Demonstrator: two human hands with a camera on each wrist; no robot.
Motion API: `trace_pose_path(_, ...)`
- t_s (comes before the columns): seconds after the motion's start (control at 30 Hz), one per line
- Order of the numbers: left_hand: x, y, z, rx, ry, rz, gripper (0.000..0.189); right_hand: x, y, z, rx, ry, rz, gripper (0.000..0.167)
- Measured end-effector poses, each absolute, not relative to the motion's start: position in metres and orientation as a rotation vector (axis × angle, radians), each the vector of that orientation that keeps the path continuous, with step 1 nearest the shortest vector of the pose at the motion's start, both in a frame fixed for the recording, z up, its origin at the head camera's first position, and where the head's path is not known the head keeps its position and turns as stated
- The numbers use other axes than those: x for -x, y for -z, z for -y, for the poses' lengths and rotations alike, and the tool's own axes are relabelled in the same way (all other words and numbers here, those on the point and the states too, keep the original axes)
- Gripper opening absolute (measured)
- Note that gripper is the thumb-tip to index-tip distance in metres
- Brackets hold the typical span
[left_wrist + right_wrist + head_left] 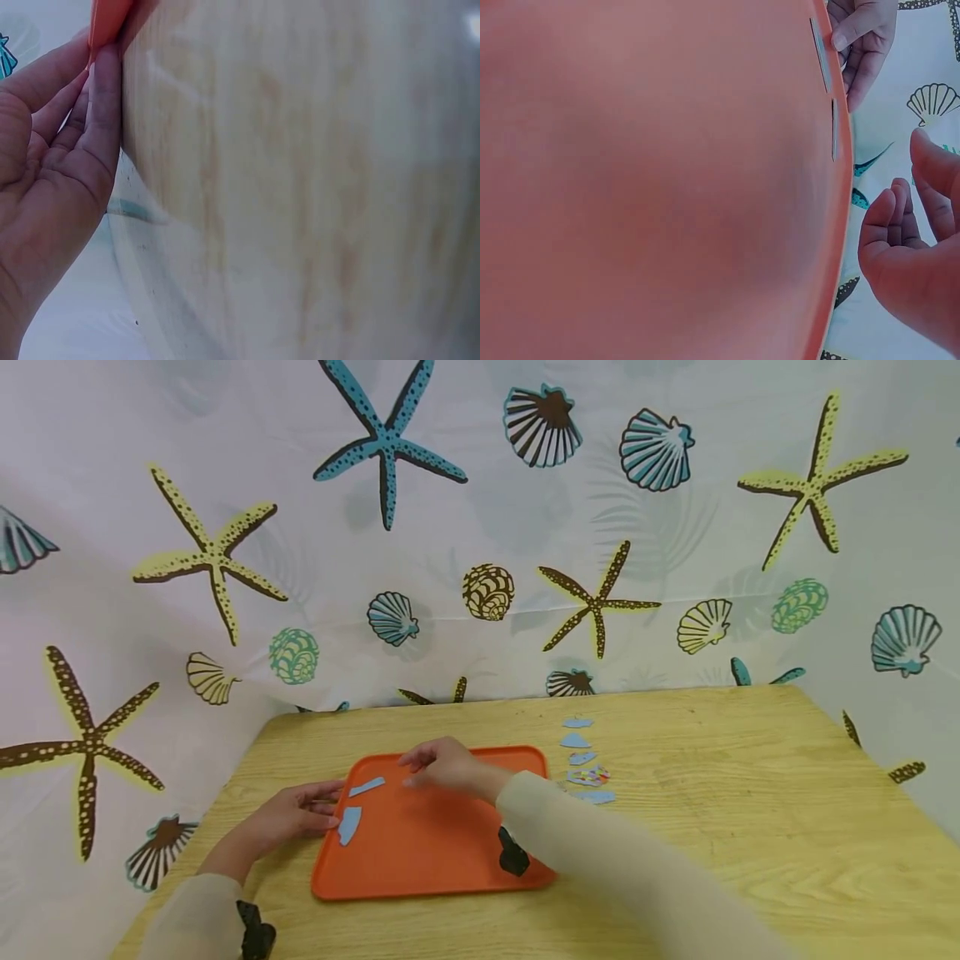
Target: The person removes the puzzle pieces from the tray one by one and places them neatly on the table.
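Observation:
An orange tray [420,868] lies on the wooden table. My left hand [300,810] grips its left edge, thumb at the rim and the other fingers reaching underneath in the left wrist view. Just inside that edge sit two pale blue flat pieces: a narrow strip [367,787] and a wider curved piece [349,825]. Over the far middle of the tray hovers my right hand [446,766], its fingers loosely bent with nothing between them. In the right wrist view both pieces show edge-on, close to the left hand [866,37].
Right of the tray, several flat pieces form a column, among them a blue triangular one [575,741] and a multicoloured one [588,776]. My right forearm crosses the tray's right side. A sheet with starfish and shells [450,552] hangs behind the wooden table [750,793].

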State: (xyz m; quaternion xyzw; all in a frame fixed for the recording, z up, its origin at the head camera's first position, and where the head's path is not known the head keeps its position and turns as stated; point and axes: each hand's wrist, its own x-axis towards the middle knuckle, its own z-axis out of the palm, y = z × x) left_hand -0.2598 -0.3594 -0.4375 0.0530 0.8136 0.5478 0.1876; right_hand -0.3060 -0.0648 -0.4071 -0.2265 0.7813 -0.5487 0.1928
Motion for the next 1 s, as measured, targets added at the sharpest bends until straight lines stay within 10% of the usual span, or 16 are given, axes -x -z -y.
trace_pose_path(1.0,0.258,0.438,0.36,-0.116,-1.562,-2.292,0.071,0.325,0.427,0.121,0.647,1.357,-2.337,0.029)
